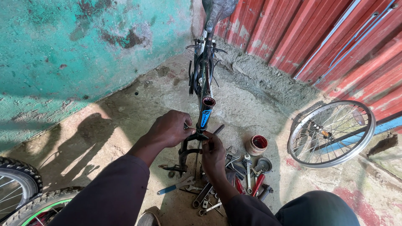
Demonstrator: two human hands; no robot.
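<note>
- Here, gripping the top of the black fork [187,151] with the left hand [171,128], fingers curled shut around the crown at the picture's centre.
- Closing the right hand [212,155] around the fork's other side, at four o'clock from the left hand, fingers wrapped tight.
- Standing upside down, the bicycle frame [202,75], running from the hands toward twelve o'clock, saddle [217,11] at the top edge.
- Sitting on the concrete floor [138,104] at three o'clock from the right hand, a small round tin [256,145], open, holding something dark red; cannot tell what.
- Lying scattered at five o'clock from the hands, spanners [248,170] and red-handled tools [258,184], just beside the tin.
- Leaning at three o'clock against the red corrugated wall [335,37], a bare spoked wheel [331,132].
- Showing at eight o'clock, two tyred wheels [19,190], well apart from the fork.
</note>
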